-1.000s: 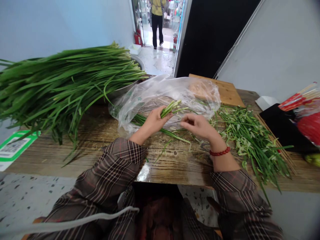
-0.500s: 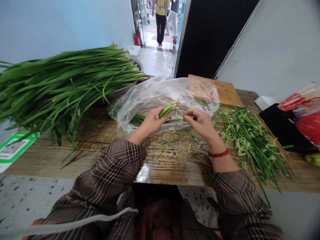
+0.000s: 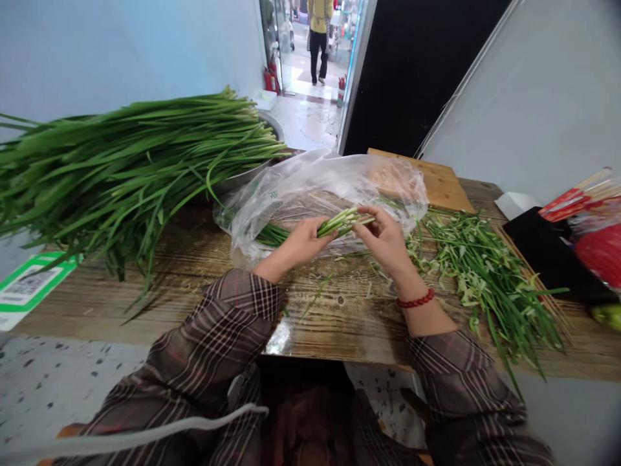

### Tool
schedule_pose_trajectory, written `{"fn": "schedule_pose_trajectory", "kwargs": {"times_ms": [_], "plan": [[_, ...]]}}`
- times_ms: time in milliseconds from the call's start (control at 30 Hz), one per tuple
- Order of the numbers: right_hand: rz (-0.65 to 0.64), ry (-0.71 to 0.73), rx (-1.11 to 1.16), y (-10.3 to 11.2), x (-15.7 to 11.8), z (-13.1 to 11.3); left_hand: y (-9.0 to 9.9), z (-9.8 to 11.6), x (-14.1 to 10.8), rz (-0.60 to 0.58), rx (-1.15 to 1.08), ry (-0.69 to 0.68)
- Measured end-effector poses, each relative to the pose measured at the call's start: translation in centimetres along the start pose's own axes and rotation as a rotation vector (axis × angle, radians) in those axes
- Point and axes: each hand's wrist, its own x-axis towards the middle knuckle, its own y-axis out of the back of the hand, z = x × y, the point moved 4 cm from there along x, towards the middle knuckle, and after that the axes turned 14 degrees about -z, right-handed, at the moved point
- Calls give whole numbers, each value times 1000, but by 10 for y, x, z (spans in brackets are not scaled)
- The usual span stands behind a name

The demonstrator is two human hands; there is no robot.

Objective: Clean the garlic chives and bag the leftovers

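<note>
My left hand [image 3: 303, 243] is closed round a small bunch of garlic chives [image 3: 340, 222], whose pale stalk ends point to the right. The thumb and fingers of my right hand [image 3: 387, 244] grip those pale ends. The green leaves of the bunch run left, partly over a crumpled clear plastic bag [image 3: 315, 169]. On the left, a big heap of garlic chives [image 3: 140, 162] lies across a metal basin [image 3: 276, 124], most of which is hidden. To the right is a loose pile of chive trimmings and leaves [image 3: 485, 265].
A wooden board [image 3: 446, 186] lies at the back right of the wooden table [image 3: 339, 330]. Skewers [image 3: 577, 197] stand by a black box [image 3: 538, 243] at the right. A green-bordered code card [image 3: 36, 285] is at the left edge. Beyond, a person [image 3: 319, 45] is in the doorway.
My right hand has moved left onto the stalk ends of the bunch, from a single stalk below it. In the doorway, the person has moved farther off.
</note>
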Motion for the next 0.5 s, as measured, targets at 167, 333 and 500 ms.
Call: {"fn": "schedule_pose_trajectory", "kwargs": {"times_ms": [167, 333, 500], "plan": [[-41, 46, -43, -6, 0, -2, -1, 3, 0, -27, 44, 2], [-50, 88, -91, -8, -2, -9, -2, 2, -1, -53, -34, -1], [-23, 94, -174, -11, -2, -13, -3, 7, -3, -69, -13, -6]]}}
